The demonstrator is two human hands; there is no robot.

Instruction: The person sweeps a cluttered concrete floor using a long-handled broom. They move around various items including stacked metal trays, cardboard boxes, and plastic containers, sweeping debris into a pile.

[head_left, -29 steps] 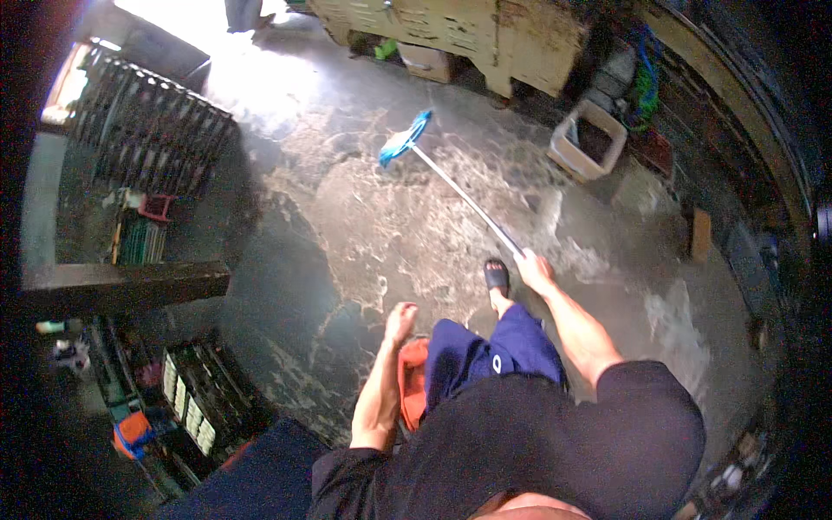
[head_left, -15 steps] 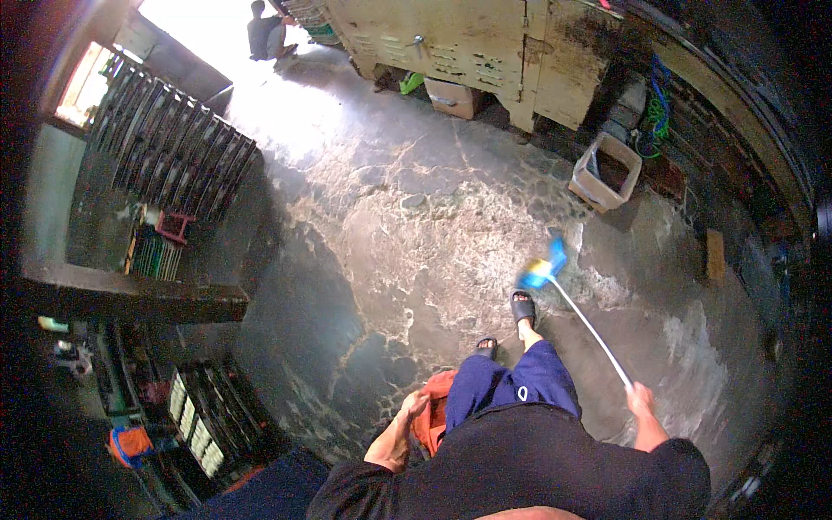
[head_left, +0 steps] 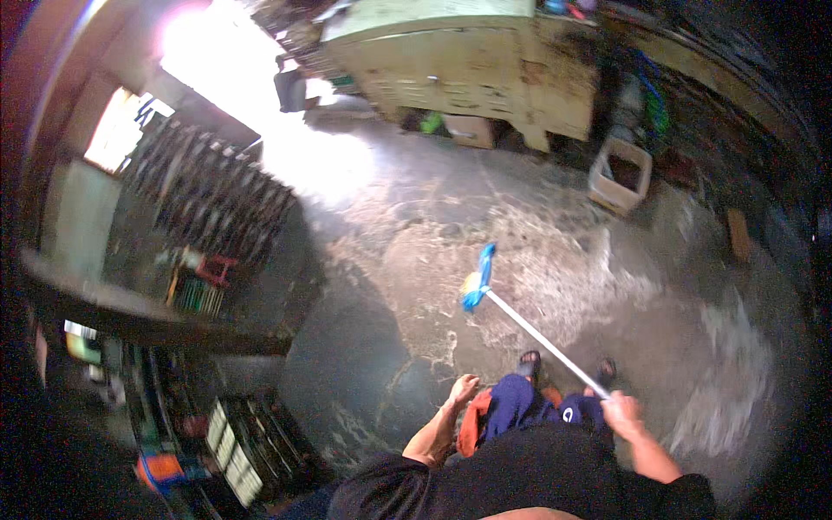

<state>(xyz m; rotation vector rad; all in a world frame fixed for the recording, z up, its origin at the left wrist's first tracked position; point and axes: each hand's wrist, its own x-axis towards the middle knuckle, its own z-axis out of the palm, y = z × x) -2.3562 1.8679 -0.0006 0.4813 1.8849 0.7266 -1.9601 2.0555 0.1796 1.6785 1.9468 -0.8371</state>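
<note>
My right hand [head_left: 622,410] grips the pole [head_left: 546,341] of a mop. The mop's head [head_left: 480,277], blue with a pale yellow middle, rests on the worn, cracked concrete floor [head_left: 416,243] ahead of my feet. My left hand [head_left: 461,388] is raised at my left side with its fingers loosely curled and nothing visible in them. An orange cloth [head_left: 471,426] hangs by my left leg, below that hand. My dark sandals [head_left: 529,364] show beyond my blue trousers [head_left: 511,403].
A rusty cream metal cabinet [head_left: 468,78] stands ahead, a pale bin [head_left: 598,186] right of it. A person [head_left: 290,87] is at the bright doorway [head_left: 217,61]. Dark racks [head_left: 208,191] line the left side, with slatted stacks [head_left: 234,442] lower down. Hoses [head_left: 659,113] lie at the right wall.
The mop head swept right and toward my feet, then moved leftward and slightly away. My feet have shifted and the view has moved, so the surroundings sit lower and farther right in it.
</note>
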